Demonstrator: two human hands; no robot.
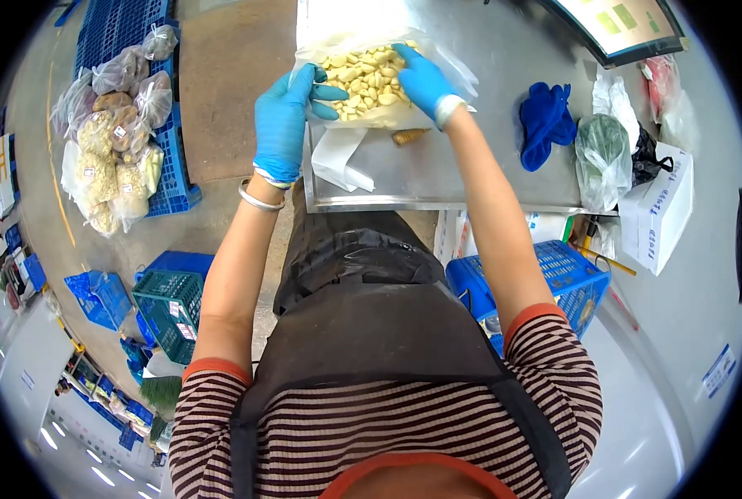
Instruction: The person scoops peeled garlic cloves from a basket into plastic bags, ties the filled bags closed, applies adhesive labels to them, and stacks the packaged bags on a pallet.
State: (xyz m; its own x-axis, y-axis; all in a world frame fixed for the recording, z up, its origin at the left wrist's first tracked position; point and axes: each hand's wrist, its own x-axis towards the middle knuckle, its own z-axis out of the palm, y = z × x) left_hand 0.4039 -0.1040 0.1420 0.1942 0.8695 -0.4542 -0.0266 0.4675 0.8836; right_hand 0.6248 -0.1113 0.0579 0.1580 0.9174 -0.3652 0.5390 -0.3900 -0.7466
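Peeled garlic cloves (371, 81) lie heaped in an open clear plastic bag (425, 43) on the steel table. My left hand (284, 125), in a blue glove, is at the bag's left side with its fingers bent around the rim. My right hand (425, 81), gloved too, reaches over the bag's right side. Its fingers are stretched out, with the tips against the cloves or the bag wall; which one is not clear. A small brown piece (409, 135) and a white strip (342, 162) lie on the table just below the bag.
On the steel table (487, 179), dark blue gloves (546, 125) and a bag of green produce (602, 158) lie to the right. A screen (625, 25) stands at top right. Below is a blue crate (583, 291). At left, bagged produce (109, 158) rests on blue pallets (175, 179).
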